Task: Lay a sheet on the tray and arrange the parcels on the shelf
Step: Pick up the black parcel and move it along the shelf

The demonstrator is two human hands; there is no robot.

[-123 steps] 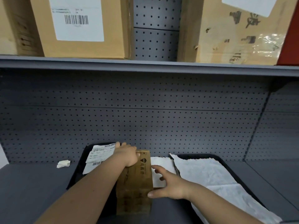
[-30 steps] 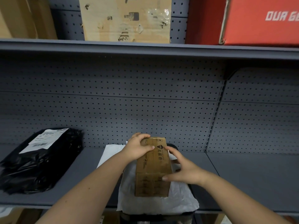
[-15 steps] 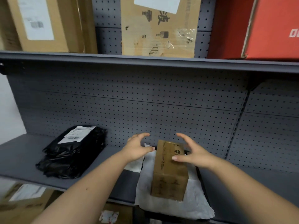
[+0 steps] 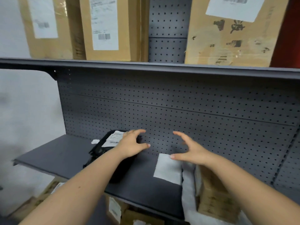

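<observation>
A small brown cardboard parcel (image 4: 214,198) lies on a white sheet (image 4: 188,189) at the lower right of the grey shelf (image 4: 142,181); the tray under the sheet is hidden. A black plastic parcel (image 4: 100,151) with a white label lies on the shelf to the left, partly behind my left arm. My left hand (image 4: 132,144) hovers over the black parcel's right end, fingers spread, holding nothing. My right hand (image 4: 188,151) hangs empty with fingers apart above the sheet, just left of the brown parcel.
Large cardboard boxes (image 4: 112,28) stand on the upper shelf (image 4: 146,65), with a red box at the far right. A white paper scrap (image 4: 95,141) lies by the black parcel. Perforated back panel (image 4: 178,111) behind. More boxes (image 4: 116,210) sit below the shelf.
Both hands have let go of the brown parcel, which now rests on the sheet. The view has swung left, and my hands have moved left toward the black parcel.
</observation>
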